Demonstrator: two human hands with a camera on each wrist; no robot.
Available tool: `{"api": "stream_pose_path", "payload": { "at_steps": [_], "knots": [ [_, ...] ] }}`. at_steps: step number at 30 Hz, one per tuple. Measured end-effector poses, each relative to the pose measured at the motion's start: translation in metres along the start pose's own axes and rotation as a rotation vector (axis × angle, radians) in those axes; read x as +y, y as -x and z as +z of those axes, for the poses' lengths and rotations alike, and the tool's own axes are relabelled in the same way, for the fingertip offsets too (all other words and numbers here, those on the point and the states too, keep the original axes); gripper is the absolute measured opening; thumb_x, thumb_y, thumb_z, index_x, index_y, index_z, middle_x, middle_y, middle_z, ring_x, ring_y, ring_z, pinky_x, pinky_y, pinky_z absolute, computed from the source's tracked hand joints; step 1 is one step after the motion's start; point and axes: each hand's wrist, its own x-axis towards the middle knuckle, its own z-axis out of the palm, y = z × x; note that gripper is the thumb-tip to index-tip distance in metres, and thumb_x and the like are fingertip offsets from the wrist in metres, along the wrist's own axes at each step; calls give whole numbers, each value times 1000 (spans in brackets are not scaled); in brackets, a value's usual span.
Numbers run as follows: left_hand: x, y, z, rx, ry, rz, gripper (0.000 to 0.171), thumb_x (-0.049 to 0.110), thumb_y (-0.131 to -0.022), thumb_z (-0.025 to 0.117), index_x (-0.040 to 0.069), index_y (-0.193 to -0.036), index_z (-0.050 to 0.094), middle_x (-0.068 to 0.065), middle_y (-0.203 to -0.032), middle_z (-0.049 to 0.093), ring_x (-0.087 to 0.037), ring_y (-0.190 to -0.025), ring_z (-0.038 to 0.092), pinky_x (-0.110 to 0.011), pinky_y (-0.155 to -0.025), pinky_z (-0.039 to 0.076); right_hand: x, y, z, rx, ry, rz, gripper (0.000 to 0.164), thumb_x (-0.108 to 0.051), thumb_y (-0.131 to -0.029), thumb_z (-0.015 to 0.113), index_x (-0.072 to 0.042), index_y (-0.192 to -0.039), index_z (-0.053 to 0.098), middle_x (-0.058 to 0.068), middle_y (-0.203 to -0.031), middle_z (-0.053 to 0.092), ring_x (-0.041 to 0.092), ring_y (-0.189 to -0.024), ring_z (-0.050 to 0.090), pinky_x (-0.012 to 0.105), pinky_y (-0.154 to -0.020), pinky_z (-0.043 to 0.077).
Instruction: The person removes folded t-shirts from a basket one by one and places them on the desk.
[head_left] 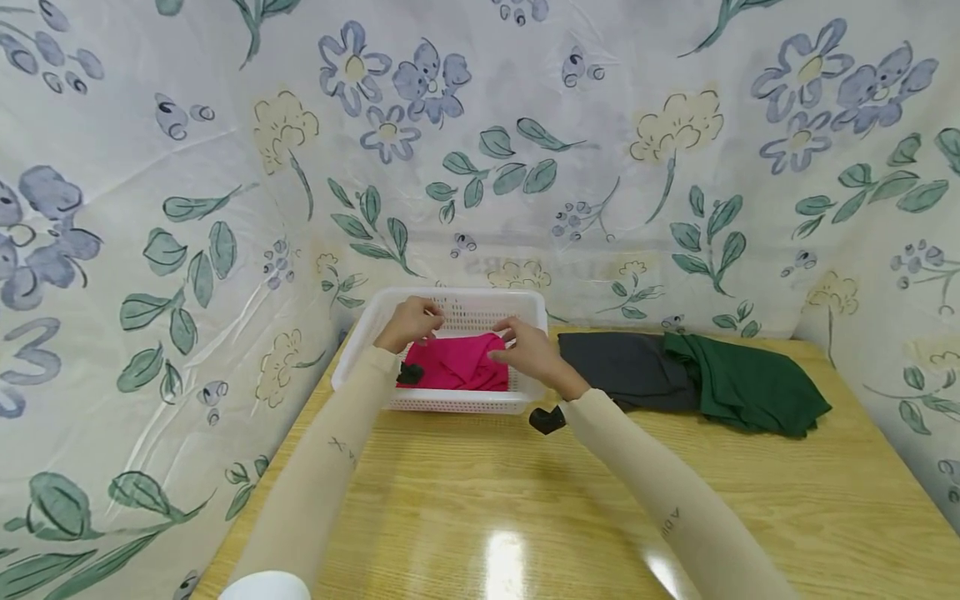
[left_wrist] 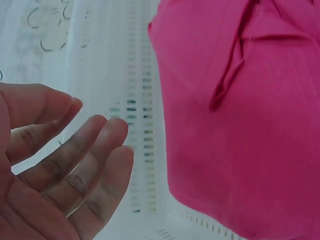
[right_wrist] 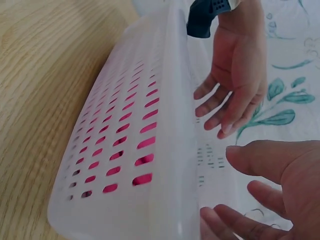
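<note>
A bright pink folded cloth [head_left: 461,361] lies inside a white perforated plastic basket [head_left: 442,402]. My left hand [head_left: 412,323] hovers over the basket's left part, fingers loosely bent with nothing in them. In the left wrist view that hand [left_wrist: 75,170] is beside the pink cloth [left_wrist: 240,130], apart from it. Over the basket's right part is my right hand [head_left: 528,354], its thumb and fingers spread and holding nothing. The right wrist view has the right hand [right_wrist: 270,195] by the basket rim [right_wrist: 180,150], with the left hand [right_wrist: 235,75] beyond.
Right of the basket, a dark grey folded cloth [head_left: 626,371] lies on the wooden table [head_left: 465,492], with a dark green cloth [head_left: 753,385] partly over it. A flower-patterned sheet [head_left: 480,158] hangs behind the table and along both sides.
</note>
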Motion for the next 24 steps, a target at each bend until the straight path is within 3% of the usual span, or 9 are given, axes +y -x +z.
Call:
{"api": "stream_pose_path", "payload": {
  "at_steps": [8,11,15,19,24],
  "knots": [
    [-5,0,-4,24,-36,-40,26,9,-100,60,-9,-116,69,-26,-108,69,-35,-81,71,-41,-69,62,-5,-9,7,-39,-71,67,52,-17,-97,73,-3,-143,53,22,-132,60,30,-109,60,40,-87,53],
    [-7,0,-6,39,-71,-48,25,9,-99,60,-8,-112,70,-22,-102,68,-36,-81,70,-41,-69,62,-5,-15,12,-53,-52,88,55,-15,-95,74,2,-143,52,21,-126,61,27,-103,58,37,-82,52],
    [-11,3,-10,48,-106,-53,24,8,-97,58,-8,-109,70,-18,-94,66,-33,-75,67,-44,-70,62,-6,-23,19,-57,-1,109,60,-14,-92,78,4,-142,52,20,-134,60,27,-111,56,36,-88,51],
    [-16,3,-12,23,-147,-66,21,9,-96,57,-6,-105,69,-13,-87,64,-22,-67,59,-44,-70,61,-5,-27,24,-58,2,138,62,-12,-89,81,6,-141,52,21,-141,57,30,-119,54,41,-97,50],
    [-23,2,-13,-43,-196,-123,21,13,-97,59,-4,-106,67,-14,-95,64,-21,-77,59,-43,-72,61,1,-30,28,-80,13,176,60,-15,-88,82,4,-136,54,18,-133,61,30,-115,56,42,-96,51]
  ]
}}
